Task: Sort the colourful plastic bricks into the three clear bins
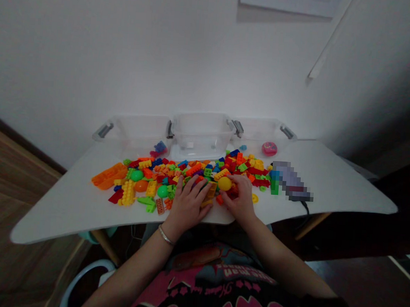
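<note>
While the fingers point(238, 178) of the right hand point(243, 200) grasped a yellow ball point(224, 184), those of the left hand point(187, 203) lay spread upon the toy-brick pile point(194, 169) beside it, any grip indiscernible; three transparent bins point(203, 125) stood behind on the bench point(342, 180).

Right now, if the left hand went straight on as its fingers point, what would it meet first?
Probably the bricks just ahead of the left hand; the middle bin stands beyond them. Depth is hard to judge here.
</note>
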### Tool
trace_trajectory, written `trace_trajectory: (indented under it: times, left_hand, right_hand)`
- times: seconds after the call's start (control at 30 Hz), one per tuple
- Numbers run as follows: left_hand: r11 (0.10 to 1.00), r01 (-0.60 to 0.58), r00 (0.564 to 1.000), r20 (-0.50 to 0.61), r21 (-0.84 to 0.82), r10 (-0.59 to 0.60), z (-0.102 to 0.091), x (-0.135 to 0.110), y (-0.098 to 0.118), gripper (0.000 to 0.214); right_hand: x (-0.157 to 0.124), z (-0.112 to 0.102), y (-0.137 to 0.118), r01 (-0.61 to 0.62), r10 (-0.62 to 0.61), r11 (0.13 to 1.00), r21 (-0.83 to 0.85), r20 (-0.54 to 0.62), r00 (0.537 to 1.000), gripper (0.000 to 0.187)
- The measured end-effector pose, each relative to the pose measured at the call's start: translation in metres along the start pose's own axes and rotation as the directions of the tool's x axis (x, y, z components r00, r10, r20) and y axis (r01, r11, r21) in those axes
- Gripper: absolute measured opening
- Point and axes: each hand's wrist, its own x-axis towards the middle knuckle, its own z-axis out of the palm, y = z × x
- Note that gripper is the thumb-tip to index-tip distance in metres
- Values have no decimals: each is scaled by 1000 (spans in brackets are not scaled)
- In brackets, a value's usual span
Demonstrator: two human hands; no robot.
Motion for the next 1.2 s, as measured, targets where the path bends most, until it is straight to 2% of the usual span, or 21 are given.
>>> trace_trajectory:
  times: [0.1, 0.2, 0.3, 0.43, 0.57, 0.73, 0.8, 0.87, 0.93, 0.97, 1.1, 1.2]
  left_hand:
    - [1000, 7, 1000, 6, -5, -7, -1, 0, 0, 53]
    - [1000, 9, 1000, 4, -15, -9, -1, 1, 1, 48]
    - [1000, 13, 1000, -2, -20, -13, -1, 0, 1, 45]
    - [1000, 16, 1000, -6, -25, -17, 0, 0, 1, 45]
    - [999, 19, 1000, -10, -28, -20, 1, 0, 1, 45]
    - [999, 25, 1000, -11, -31, -25, 0, -1, 1, 44]
    - [999, 28, 1000, -11, -35, -28, 0, -1, 2, 44]
    - [999, 29, 999, -11, -40, -30, -1, -1, 2, 44]
    - [999, 31, 999, -10, -43, -31, -1, -1, 2, 44]
    - [999, 31, 999, -8, -44, -31, -1, -1, 2, 44]
    - [999, 31, 999, -6, -37, -31, 0, 0, 1, 45]
    - [999, 27, 1000, -14, -39, -27, 0, 0, 1, 45]
  right_hand:
    - [8, -6, 2, -47, 48, 999, 25, -44, 998, 37]
    - [27, -17, 15, -118, 122, 992, 47, -117, 986, 38]
    - [61, -31, 39, -188, 202, 979, 85, -208, 957, 48]
    - [118, -49, 72, -241, 240, 970, 33, -306, 921, 54]
    - [163, -60, 95, -331, 303, 941, -65, -267, 915, 55]
    - [187, -61, 113, -438, 427, 855, -277, -102, 899, 50]
    - [190, -58, 117, -461, 498, 802, -378, 0, 867, 49]
    - [192, -53, 119, -458, 576, 738, -496, 108, 811, 47]
    - [193, -50, 119, -420, 628, 681, -600, 184, 756, 44]
    - [194, -48, 119, -393, 637, 662, -638, 202, 744, 43]
    - [192, -45, 120, -354, 625, 640, -682, 194, 756, 44]
    - [189, -47, 120, -413, 590, 710, -570, 162, 791, 40]
